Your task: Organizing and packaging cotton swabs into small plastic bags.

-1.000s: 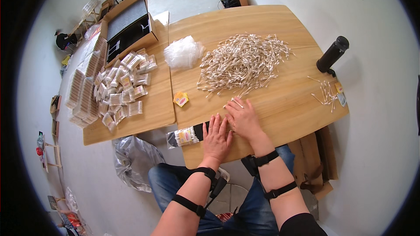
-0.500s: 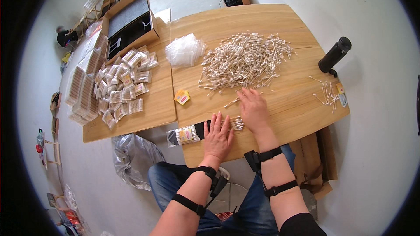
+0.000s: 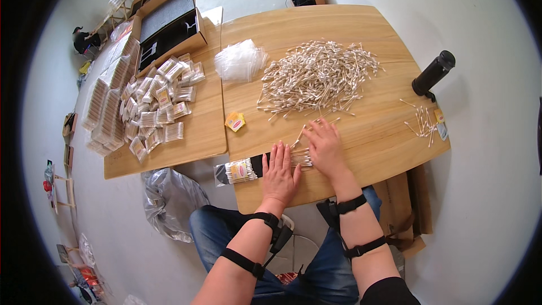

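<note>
My left hand [image 3: 279, 178] lies flat, fingers stretched out, over a black strip [image 3: 258, 165] and a row of cotton swabs [image 3: 302, 158]. The swabs' white tips stick out to its right. Left of this hand is a clear plastic bag [image 3: 221, 176] filled with swabs and a yellow-and-white label [image 3: 240, 169]; whether the strip reaches into it I cannot tell. My right hand [image 3: 326, 147] rests on the table with fingers extended, its fingertips beside a loose cotton swab [image 3: 298, 136]. Beyond it lies a large heap of cotton swabs [image 3: 316, 76].
Clear empty bags [image 3: 240, 62] and yellow label cards [image 3: 235, 121] lie left of the heap. Filled packs [image 3: 161, 99] cover the left table beside an open cardboard box [image 3: 197, 38]. A black bottle [image 3: 433, 73] stands at the right edge, near scattered swabs [image 3: 422, 121]. Far left, a person [image 3: 84, 39] sits.
My right hand has shifted slightly toward me, and the loose swab by its fingertips has turned to a steeper angle. My left hand stays on the strip.
</note>
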{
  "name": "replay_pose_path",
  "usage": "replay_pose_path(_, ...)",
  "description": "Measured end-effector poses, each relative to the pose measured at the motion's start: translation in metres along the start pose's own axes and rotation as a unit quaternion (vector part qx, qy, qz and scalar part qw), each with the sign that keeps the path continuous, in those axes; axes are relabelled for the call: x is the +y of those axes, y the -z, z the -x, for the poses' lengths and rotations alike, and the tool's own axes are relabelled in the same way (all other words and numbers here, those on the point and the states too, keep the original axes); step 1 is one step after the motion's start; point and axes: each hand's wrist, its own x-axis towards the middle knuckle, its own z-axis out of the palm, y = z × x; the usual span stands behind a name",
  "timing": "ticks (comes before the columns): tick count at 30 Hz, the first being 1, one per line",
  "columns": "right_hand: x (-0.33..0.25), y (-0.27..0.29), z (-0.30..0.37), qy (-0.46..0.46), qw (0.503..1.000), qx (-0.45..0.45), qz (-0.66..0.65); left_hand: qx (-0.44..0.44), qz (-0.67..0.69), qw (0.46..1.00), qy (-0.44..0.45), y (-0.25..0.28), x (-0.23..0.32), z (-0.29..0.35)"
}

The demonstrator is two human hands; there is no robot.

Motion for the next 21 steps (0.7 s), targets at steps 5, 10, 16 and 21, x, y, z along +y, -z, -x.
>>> replay_pose_path(5,0.015,-0.005,-0.008,-0.012,0.999,0.038,0.026,0.005,0.012,1.000,-0.003,-0.003,0.004,-0.001)
replay_pose_path(10,0.010,-0.011,-0.011,0.024,0.999,0.035,-0.003,0.003,0.006,1.000,-0.007,0.000,0.004,0.000)
replay_pose_path(16,0.030,0.008,-0.010,-0.037,0.999,0.022,-0.014,0.005,0.027,1.000,-0.007,0.002,0.004,-0.002)
replay_pose_path(21,0.036,0.014,-0.006,-0.049,0.997,0.063,0.018,0.005,0.037,0.999,-0.006,0.004,0.008,-0.002)
